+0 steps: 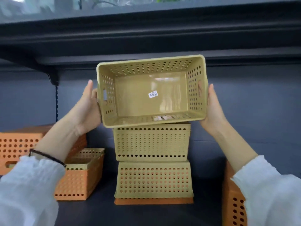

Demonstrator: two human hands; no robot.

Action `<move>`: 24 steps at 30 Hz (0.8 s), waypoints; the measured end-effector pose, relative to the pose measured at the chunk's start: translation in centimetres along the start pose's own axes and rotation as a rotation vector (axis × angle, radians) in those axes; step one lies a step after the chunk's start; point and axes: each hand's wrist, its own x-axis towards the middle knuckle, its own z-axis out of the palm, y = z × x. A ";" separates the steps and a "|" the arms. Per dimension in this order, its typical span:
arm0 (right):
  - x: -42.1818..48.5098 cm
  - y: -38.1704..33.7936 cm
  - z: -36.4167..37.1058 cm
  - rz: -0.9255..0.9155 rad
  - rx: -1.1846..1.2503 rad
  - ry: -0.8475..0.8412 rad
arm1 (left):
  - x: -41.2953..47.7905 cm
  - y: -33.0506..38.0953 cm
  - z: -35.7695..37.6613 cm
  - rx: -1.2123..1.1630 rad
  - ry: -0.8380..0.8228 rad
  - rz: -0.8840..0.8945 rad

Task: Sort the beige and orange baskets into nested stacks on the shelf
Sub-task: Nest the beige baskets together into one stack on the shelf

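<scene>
I hold a beige perforated basket (136, 98) tipped with its opening toward me, a white label on its floor. My left hand (88, 106) grips its left end, my right hand (211, 108) its right end. Directly below it stands an upright beige basket (151, 142), resting on an upside-down beige basket (154, 180) that covers an upside-down orange one (154, 201). At the left, an orange basket (76, 183) holds a beige basket (88, 155) nested inside.
An upturned orange basket (14, 147) sits at the far left, another orange basket (234, 201) at the right edge behind my sleeve. All rest on a dark shelf board (130, 214); a dark upper shelf (146, 38) runs overhead.
</scene>
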 end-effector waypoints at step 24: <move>5.3 6.1 -1.7 -0.082 -0.670 0.083 | 7.3 -10.8 -3.6 0.355 -0.009 0.226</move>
